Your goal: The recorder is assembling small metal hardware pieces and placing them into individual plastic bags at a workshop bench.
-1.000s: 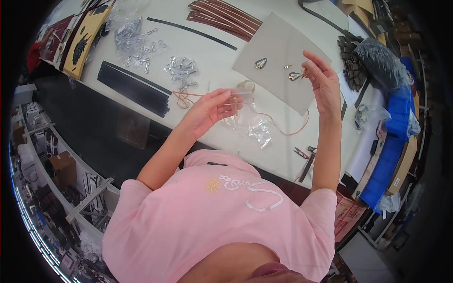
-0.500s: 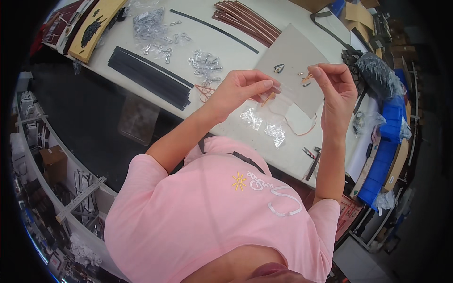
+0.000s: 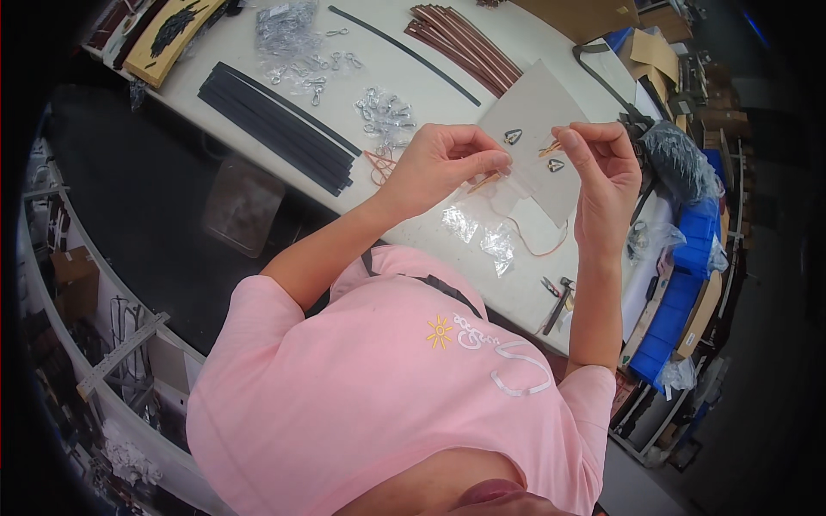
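Near the center of the frame, a left hand (image 3: 437, 165) pinches a small clear plastic bag (image 3: 509, 187) between thumb and forefinger, its other fingers curled; a thin gold-colored piece (image 3: 483, 182) shows beside the fingertips, though whether it lies inside the bag is unclear. To its right, a raised right hand (image 3: 607, 172) grips slender orange-gold pieces (image 3: 549, 150) between thumb and index fingertip, the remaining fingers loosely bent.

Beneath the right hand's fingertips, two triangular metal fittings (image 3: 514, 137) rest on a gray board (image 3: 546, 95). Just below the left hand, shiny clear packets (image 3: 496, 247) lie on the pale bench (image 3: 439, 262) beside a looping orange cord (image 3: 535, 253).

Silver snap hooks (image 3: 385, 113) are scattered at upper center, with black strips (image 3: 271, 129) stacked to their left and brown strips (image 3: 465, 50) fanned along the top. A hammer (image 3: 559, 307) lies at lower right, near blue bins (image 3: 674, 320) at the right edge.
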Demonstrator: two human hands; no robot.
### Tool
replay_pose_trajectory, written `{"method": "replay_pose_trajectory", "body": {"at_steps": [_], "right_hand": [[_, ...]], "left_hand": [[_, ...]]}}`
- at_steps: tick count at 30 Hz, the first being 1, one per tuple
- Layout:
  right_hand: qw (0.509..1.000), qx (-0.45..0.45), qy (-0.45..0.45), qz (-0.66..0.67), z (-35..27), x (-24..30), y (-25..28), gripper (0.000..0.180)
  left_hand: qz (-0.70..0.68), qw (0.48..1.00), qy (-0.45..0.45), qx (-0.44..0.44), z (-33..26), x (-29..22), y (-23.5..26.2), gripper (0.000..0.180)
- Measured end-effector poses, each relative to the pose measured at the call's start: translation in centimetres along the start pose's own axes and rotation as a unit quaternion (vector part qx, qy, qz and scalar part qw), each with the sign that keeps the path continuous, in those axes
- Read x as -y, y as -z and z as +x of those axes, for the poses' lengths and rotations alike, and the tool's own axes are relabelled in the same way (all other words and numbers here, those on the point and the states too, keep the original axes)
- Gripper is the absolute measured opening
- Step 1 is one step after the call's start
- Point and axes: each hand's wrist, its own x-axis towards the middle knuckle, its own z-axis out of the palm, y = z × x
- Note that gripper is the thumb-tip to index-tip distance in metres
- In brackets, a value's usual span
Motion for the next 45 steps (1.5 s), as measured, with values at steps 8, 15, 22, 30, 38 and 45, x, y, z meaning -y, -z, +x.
{"method": "replay_pose_trajectory", "body": {"at_steps": [8,15,22,30,38,45], "right_hand": [[0.999,0.013,-0.042,0.021,0.4,-0.1,-0.1,0.014],[0.998,0.022,-0.051,0.011,0.0,-0.8,0.5,0.015],[0.999,-0.003,-0.044,0.013,-0.8,-1.5,0.9,0.015],[0.997,-0.047,-0.033,0.052,-1.6,-2.6,0.7,0.013],[0.993,-0.064,-0.044,0.083,-1.4,-3.2,1.1,0.012],[0.992,-0.035,-0.08,0.09,-1.9,-3.9,1.7,0.014]], "left_hand": [[0.02,1.0,-0.009,-0.006,-0.1,-0.3,0.1,0.017],[-0.009,1.0,0.0,0.003,0.6,0.2,0.0,0.016],[-0.05,0.998,0.022,-0.006,1.0,1.5,0.0,0.014],[-0.007,1.0,0.02,-0.01,0.6,1.9,-1.0,0.016],[-0.014,0.999,0.031,0.008,0.3,1.9,-1.3,0.014],[0.039,0.999,0.015,-0.003,0.3,1.8,-1.4,0.015]]}}
